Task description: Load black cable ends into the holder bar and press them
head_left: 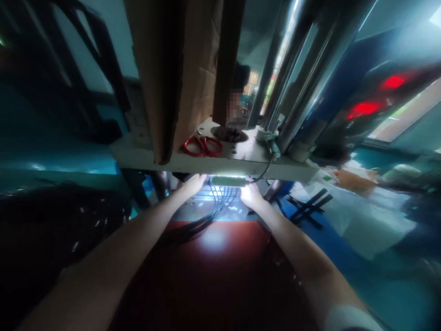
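Both my arms reach forward beneath a pale machine plate. My left hand is at the left under its front edge, its fingertips hidden by the plate. On the other side my right hand is brightly lit, close to the right end of a small lamp; its fingers are washed out by glare. Several dark cables run between the hands and curve down to the left over a red-brown surface. What either hand grips, if anything, cannot be made out.
Red-handled scissors lie on the machine plate. A cardboard sheet and metal columns rise above it. To the right are black strips on a blue surface and white plastic bags. A dark shiny heap lies left.
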A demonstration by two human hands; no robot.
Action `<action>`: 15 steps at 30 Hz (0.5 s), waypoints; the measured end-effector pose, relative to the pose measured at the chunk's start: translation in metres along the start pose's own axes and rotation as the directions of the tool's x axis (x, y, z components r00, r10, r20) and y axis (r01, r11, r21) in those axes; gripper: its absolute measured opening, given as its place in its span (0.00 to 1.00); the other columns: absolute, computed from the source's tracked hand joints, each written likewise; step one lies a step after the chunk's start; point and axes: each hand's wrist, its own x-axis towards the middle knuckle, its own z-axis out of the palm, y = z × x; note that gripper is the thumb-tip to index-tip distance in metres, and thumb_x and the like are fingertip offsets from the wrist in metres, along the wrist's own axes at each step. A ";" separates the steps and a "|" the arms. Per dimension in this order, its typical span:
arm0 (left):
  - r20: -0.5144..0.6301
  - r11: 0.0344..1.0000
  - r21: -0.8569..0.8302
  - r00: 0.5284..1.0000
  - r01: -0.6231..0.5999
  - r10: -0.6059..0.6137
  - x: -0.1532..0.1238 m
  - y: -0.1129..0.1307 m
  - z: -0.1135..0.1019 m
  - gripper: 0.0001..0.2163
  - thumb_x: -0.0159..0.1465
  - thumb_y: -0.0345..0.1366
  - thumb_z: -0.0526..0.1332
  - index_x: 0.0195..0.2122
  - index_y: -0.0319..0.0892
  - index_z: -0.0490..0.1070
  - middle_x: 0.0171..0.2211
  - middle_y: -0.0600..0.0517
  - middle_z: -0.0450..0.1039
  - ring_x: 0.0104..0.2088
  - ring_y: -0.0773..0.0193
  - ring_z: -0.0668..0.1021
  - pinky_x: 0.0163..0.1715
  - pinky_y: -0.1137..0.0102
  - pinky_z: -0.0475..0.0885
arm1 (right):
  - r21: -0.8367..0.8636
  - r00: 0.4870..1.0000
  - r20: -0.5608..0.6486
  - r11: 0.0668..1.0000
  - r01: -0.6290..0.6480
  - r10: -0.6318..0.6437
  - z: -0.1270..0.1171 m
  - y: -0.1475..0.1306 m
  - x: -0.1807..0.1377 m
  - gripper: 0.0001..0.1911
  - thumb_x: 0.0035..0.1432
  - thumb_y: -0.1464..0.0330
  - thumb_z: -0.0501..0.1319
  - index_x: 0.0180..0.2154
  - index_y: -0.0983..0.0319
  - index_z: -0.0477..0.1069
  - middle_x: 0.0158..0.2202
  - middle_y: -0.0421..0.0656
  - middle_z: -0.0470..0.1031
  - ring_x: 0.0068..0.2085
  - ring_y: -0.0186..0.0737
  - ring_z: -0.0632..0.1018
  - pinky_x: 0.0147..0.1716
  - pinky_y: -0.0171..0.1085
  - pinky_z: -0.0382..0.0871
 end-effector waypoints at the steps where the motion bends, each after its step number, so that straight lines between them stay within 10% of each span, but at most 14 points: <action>1: -0.009 0.998 -0.004 0.998 -0.059 0.059 -0.003 0.007 0.001 0.21 0.65 0.38 0.41 0.38 0.34 0.72 0.36 0.38 0.74 0.41 0.51 0.76 0.42 0.59 0.69 | -0.011 0.998 -0.026 0.998 0.061 -0.061 0.001 -0.002 -0.007 0.22 0.53 0.79 0.49 0.49 0.67 0.68 0.49 0.53 0.71 0.51 0.45 0.70 0.53 0.43 0.59; 7: -0.003 0.842 -0.032 0.842 -0.539 0.539 -0.015 0.034 0.021 0.18 0.60 0.45 0.54 0.48 0.44 0.69 0.50 0.49 0.69 0.50 0.57 0.70 0.51 0.65 0.66 | -0.132 0.926 -0.209 0.948 0.291 -0.313 0.013 -0.007 -0.023 0.19 0.56 0.77 0.48 0.47 0.70 0.69 0.46 0.54 0.72 0.49 0.48 0.70 0.52 0.48 0.62; 15: -0.082 0.776 -0.001 0.773 -0.631 0.629 -0.001 0.019 0.037 0.24 0.61 0.51 0.50 0.52 0.42 0.66 0.46 0.44 0.72 0.45 0.58 0.74 0.46 0.65 0.69 | -0.171 0.968 -0.036 0.956 0.239 -0.248 0.005 -0.013 -0.012 0.16 0.57 0.74 0.50 0.43 0.70 0.71 0.44 0.55 0.74 0.43 0.47 0.75 0.46 0.42 0.66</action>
